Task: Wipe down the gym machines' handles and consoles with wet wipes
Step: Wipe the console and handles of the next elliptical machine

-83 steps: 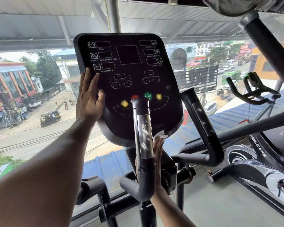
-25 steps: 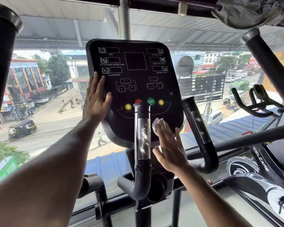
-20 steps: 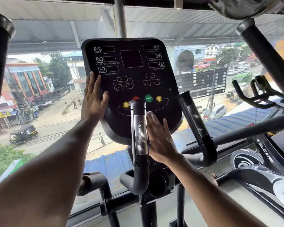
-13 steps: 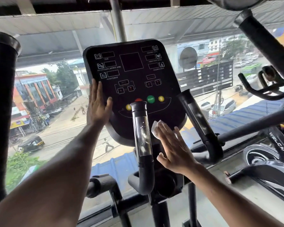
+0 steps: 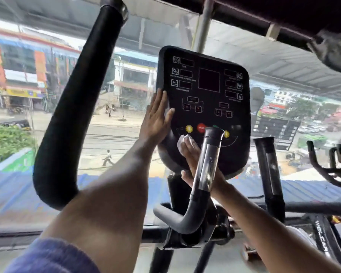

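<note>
Beyond the wide glass at the back of the frame, a street with shopfronts and passers-by is seen, and a dark roof beam runs across the upper right. At the centre stands the black console (image 5: 205,107) of a gym machine, its face tilted toward the camera and its long axis running roughly up and down the frame, the button row near its lower edge.

The left hand (image 5: 158,119) is laid flat against the console's left edge, fingers straight and pointing upward, holding nothing. The right hand (image 5: 193,156) is pressed with straight fingers against the lower left of the console face, partly hidden behind the grey handle (image 5: 207,170). Under its fingertips the white wet wipe (image 5: 182,142) is trapped, bunched into a small wad just below the yellow button (image 5: 189,128).

The wipe is judged to be light, limp and damp, likely to slide and crumple. It is best controlled by flat pressure from the fingers, or pinched at a fold. The console looks rigid, though the panel may give slightly, so bracing at its edge seems sensible.

The grey handle rises from lower centre, curving at its base, its long axis near vertical. A thick black padded bar (image 5: 77,107) crosses the left of the frame.
</note>
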`<action>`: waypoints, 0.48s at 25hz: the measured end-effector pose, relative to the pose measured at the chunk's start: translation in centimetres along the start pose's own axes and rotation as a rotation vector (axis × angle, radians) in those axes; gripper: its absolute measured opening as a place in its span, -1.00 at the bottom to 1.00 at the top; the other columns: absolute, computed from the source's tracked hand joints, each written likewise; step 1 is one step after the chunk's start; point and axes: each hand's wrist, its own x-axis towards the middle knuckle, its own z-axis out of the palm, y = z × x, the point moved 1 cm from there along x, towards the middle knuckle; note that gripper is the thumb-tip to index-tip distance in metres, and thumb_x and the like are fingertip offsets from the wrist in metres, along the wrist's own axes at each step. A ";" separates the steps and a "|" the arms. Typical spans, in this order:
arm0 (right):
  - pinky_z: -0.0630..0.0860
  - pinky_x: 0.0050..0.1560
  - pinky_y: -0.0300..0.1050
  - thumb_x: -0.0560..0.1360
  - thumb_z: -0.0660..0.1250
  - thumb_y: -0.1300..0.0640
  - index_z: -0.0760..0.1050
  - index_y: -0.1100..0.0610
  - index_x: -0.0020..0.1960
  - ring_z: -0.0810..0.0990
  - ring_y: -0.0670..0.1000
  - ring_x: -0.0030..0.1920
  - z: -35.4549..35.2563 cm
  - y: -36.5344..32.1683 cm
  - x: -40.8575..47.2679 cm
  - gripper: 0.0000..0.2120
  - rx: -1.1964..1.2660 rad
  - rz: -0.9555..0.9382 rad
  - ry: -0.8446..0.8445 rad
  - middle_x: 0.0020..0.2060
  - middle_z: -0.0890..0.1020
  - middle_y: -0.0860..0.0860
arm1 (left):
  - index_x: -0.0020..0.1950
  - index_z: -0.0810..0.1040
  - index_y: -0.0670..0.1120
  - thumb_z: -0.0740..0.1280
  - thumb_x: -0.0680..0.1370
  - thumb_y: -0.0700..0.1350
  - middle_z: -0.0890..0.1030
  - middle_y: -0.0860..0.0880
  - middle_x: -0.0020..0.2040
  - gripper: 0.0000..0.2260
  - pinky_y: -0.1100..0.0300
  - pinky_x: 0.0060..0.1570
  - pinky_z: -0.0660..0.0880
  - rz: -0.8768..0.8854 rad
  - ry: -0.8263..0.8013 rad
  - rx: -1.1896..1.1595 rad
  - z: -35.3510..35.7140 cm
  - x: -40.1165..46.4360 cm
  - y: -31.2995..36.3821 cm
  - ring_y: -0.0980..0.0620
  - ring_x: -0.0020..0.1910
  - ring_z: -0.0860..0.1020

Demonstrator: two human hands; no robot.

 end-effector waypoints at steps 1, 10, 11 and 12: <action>0.15 0.58 0.21 0.63 0.21 -0.05 0.08 0.26 0.63 0.13 0.09 0.63 0.4 0.1 0.5 -0.30 -0.139 -0.092 -0.010 0.64 0.10 0.12 | 0.71 0.07 -0.06 0.02 0.70 0.22 0.01 -0.01 0.71 -0.37 0.13 0.64 -0.09 0.002 -0.006 -0.005 0.0 0.1 0.0 0.06 0.68 -0.07; -0.05 0.63 0.17 0.49 0.40 0.02 0.04 0.28 0.63 -0.04 0.13 0.66 1.0 0.2 -3.6 -0.12 -0.088 -0.205 -0.109 0.66 -0.02 0.09 | 0.70 0.09 -0.08 0.04 0.69 0.24 0.03 -0.04 0.71 -0.35 0.09 0.65 -0.05 0.020 0.014 -0.023 0.4 0.0 -0.2 0.02 0.69 -0.05; -0.05 0.63 0.17 0.48 0.38 -0.01 0.01 0.26 0.64 -0.05 0.11 0.66 1.1 -0.2 -2.1 -0.10 -0.139 -0.232 -0.102 0.66 -0.03 0.09 | 0.70 0.09 -0.08 0.04 0.70 0.24 0.03 -0.03 0.71 -0.35 0.12 0.65 -0.06 0.011 0.013 -0.029 0.4 0.0 -0.2 0.03 0.69 -0.06; -0.04 0.62 0.16 0.47 0.35 -0.06 -0.02 0.24 0.65 -0.05 0.08 0.65 1.1 -0.8 -0.5 -0.08 -0.188 -0.240 -0.089 0.66 -0.03 0.09 | 0.70 0.09 -0.06 0.04 0.70 0.24 0.02 -0.02 0.71 -0.36 0.15 0.64 -0.08 0.001 0.008 -0.034 0.3 0.0 -0.2 0.04 0.69 -0.07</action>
